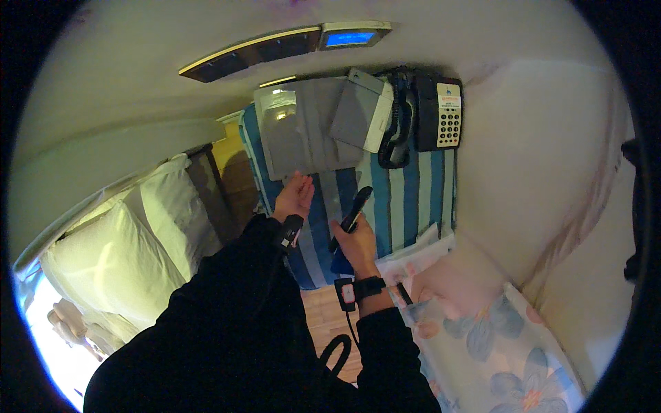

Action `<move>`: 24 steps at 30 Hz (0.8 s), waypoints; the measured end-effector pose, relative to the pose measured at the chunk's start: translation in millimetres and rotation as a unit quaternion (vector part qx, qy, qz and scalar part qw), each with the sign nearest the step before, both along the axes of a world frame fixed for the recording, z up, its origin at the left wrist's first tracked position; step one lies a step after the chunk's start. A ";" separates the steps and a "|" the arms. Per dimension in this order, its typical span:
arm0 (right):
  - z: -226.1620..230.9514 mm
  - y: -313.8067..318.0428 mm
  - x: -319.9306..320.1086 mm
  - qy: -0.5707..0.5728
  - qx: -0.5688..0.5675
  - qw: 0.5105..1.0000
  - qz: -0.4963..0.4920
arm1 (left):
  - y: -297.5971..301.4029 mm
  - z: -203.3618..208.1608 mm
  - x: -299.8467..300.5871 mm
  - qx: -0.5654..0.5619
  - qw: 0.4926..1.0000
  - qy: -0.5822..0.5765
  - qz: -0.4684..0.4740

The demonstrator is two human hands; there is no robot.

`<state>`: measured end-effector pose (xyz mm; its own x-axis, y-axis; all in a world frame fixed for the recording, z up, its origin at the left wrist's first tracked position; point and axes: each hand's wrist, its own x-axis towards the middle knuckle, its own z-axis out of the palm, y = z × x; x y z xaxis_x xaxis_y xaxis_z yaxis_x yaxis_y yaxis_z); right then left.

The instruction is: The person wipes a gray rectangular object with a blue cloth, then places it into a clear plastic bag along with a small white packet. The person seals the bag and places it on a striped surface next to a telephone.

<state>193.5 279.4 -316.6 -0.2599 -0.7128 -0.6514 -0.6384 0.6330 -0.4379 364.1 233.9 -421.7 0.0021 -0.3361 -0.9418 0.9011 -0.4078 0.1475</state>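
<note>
Head view, and the right hand [357, 244] has its fingers wrapped round a slim black elongated object [362, 199] over the blue-and-pale-striped table [406, 199]. Left hand [294, 198] hovers, fingers outstretched, by the flat grey folder [313, 131]

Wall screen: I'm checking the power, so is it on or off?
On: the wall screen is lit bright blue, unlike the dark panel beside it.

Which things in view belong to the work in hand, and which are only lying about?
Work, probably: long black object (perhaps remote), held in right hand; grey sheet, by left hand.

Lying about: telephone; striped cloth; pillows; flowered cloth.
</note>
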 end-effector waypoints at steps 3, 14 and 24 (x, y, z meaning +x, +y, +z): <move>-1.3 -3.3 4.8 0.006 -0.011 1.000 0.006 | -1.4 -3.6 -5.6 0.015 1.000 -0.019 0.011; 15.2 -12.3 15.2 0.001 -0.035 0.999 0.024 | 24.6 21.5 29.9 -0.052 0.972 -0.099 -0.206; -3.4 -27.7 48.4 -0.156 -0.015 0.979 -0.129 | 131.4 69.7 97.3 0.011 0.957 -0.153 -0.247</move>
